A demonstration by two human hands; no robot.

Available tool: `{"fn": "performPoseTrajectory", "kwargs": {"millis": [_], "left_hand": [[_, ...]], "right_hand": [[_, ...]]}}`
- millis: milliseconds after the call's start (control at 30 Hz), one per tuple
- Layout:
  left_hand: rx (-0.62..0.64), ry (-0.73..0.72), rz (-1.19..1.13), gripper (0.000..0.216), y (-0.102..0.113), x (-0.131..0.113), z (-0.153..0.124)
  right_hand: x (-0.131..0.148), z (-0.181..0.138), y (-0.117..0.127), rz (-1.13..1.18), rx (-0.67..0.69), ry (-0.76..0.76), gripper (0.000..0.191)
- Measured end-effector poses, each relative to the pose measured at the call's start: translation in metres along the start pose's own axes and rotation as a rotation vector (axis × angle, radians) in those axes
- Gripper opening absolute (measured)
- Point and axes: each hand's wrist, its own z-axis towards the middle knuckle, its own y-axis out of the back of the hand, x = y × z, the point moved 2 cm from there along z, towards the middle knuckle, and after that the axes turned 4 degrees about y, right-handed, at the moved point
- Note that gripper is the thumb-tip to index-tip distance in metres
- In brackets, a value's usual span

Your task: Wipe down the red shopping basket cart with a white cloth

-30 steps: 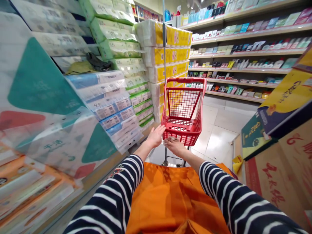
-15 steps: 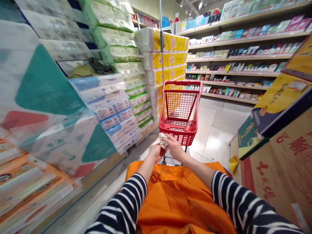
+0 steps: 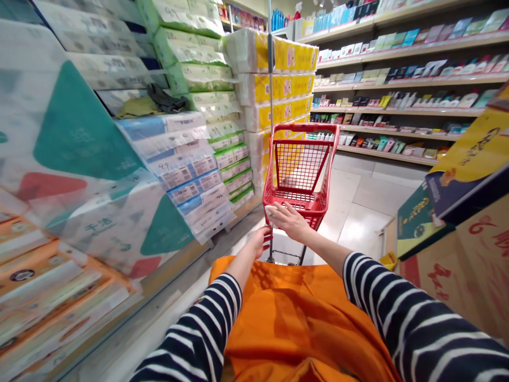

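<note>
While a white cloth (image 3: 269, 211) is held beneath the nearly straight fingers of the right hand (image 3: 292, 222) at the near rim of the red shopping cart (image 3: 317, 213), twelve o'clock, the left hand (image 3: 257, 242) is positioned at about eight o'clock from the right, its fingers half curled; whether anything is gripped there cannot be told.

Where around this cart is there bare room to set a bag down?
Pale floor tiles show bare between the red cart and the boxes on the right. Leftward, stacked tissue packs crowd in. The cart's near rim is busy too: the right hand holds a white wad there, with the left hand close below.
</note>
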Motion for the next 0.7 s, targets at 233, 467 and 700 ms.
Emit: {"fn": "performPoseTrajectory", "kwargs": {"millis": [233,467,700], "left_hand": [[-0.165,-0.113,0.387,0.038,0.011,0.002,0.004],[-0.301,-0.648,1.078,0.063,-0.001,-0.033,-0.004],[-0.210,-0.735,1.584,0.063,-0.024,-0.049,-0.013]], "right_hand": [[0.015,-0.022,-0.041,-0.055,0.101,0.040,0.038],[0.009,-0.047,-0.028,-0.089,0.011,-0.041,0.039],[-0.004,-0.042,-0.015,-0.125,-0.044,-0.013,0.042]]}}
